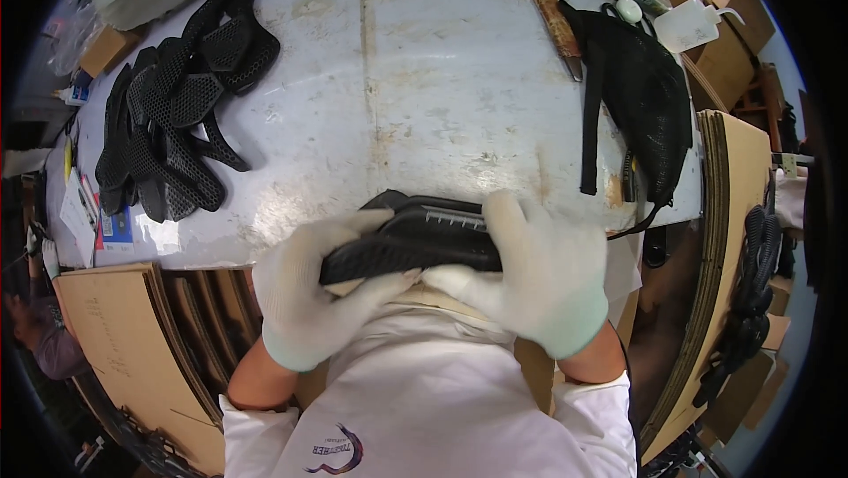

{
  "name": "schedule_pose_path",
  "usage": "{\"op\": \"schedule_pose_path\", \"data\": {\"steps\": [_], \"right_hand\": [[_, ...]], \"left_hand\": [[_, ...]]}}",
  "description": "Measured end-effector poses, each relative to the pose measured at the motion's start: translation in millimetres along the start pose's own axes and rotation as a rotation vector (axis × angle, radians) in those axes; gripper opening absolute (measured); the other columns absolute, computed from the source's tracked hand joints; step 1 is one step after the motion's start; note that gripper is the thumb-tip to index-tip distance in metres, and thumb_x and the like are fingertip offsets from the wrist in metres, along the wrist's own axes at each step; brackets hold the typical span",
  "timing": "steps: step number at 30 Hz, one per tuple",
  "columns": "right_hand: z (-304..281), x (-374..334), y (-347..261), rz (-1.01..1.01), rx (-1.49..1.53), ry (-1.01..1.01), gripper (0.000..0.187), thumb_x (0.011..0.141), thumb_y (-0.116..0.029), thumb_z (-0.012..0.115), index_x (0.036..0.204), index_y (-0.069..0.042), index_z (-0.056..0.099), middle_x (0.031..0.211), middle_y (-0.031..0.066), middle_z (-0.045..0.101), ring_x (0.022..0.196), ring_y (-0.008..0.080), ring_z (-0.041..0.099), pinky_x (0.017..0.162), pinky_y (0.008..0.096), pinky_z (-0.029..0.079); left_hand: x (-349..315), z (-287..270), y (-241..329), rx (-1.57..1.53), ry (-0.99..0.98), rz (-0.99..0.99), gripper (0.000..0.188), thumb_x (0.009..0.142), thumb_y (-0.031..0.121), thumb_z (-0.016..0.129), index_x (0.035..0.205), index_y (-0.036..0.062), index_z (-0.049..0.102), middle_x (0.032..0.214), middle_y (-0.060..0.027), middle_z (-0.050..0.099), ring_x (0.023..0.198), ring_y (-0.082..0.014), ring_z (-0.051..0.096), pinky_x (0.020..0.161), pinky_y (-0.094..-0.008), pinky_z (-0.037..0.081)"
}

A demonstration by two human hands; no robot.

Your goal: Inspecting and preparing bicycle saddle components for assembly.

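Note:
Both hands wear white knit gloves and grip one black mesh shoe-upper piece (415, 239) at the near edge of the white worktable (442, 80). My left hand (309, 288) wraps around its left end, thumb on top. My right hand (539, 270) covers its right end, fingers curled over the top. The piece is folded or rolled lengthwise between them, close to my chest.
A pile of black mesh pieces (177, 107) lies at the table's far left. More black mesh material (645, 98) sits at the right, beside a worn wooden-handled tool (552, 18) and a white squeeze bottle (689, 26). Cardboard sheets (141, 345) stand at both sides below the table.

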State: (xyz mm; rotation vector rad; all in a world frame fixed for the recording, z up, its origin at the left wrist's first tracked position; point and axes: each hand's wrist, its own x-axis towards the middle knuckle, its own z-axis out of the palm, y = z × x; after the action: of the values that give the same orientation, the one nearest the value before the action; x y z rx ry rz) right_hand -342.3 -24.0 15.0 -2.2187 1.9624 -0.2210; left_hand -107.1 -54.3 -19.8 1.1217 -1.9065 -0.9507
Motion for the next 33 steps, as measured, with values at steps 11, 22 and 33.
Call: {"op": "schedule_pose_path", "data": {"steps": [11, 22, 33], "right_hand": [[67.8, -33.4, 25.0, 0.162, 1.570, -0.310, 0.083, 0.104, -0.062, 0.053, 0.151, 0.006, 0.047, 0.132, 0.0201, 0.063, 0.126, 0.0256, 0.059, 0.110, 0.0358, 0.045], [70.9, -25.3, -3.4, 0.132, 1.371, -0.352, 0.098, 0.101, -0.080, 0.035, 0.157, 0.001, 0.040, 0.107, 0.0125, 0.069, 0.096, 0.0154, 0.066, 0.085, 0.0299, 0.051], [71.7, -33.3, -8.4, 0.171, 1.341, 0.372, 0.108, 0.090, -0.054, 0.075, 0.163, 0.005, 0.022, 0.158, 0.0314, 0.039, 0.147, 0.0371, 0.045, 0.115, 0.0442, 0.043]], "left_hand": [[-16.8, 36.6, 0.1, -0.807, -0.379, -0.100, 0.109, 0.082, 0.010, 0.082, 0.165, -0.0025, 0.013, 0.158, -0.0200, 0.040, 0.137, -0.0285, 0.052, 0.114, -0.0427, 0.045], [-21.4, 42.0, 0.4, -0.548, -0.327, 0.003, 0.107, 0.079, -0.003, 0.064, 0.163, -0.0097, -0.002, 0.163, -0.0298, 0.027, 0.147, -0.0382, 0.043, 0.118, -0.0446, 0.039], [-16.7, 2.0, 6.5, -1.069, -0.090, -0.679, 0.042, 0.078, -0.004, 0.072, 0.119, -0.0093, 0.063, 0.088, -0.0187, 0.072, 0.057, -0.0208, 0.067, 0.055, -0.0324, 0.059]]}}
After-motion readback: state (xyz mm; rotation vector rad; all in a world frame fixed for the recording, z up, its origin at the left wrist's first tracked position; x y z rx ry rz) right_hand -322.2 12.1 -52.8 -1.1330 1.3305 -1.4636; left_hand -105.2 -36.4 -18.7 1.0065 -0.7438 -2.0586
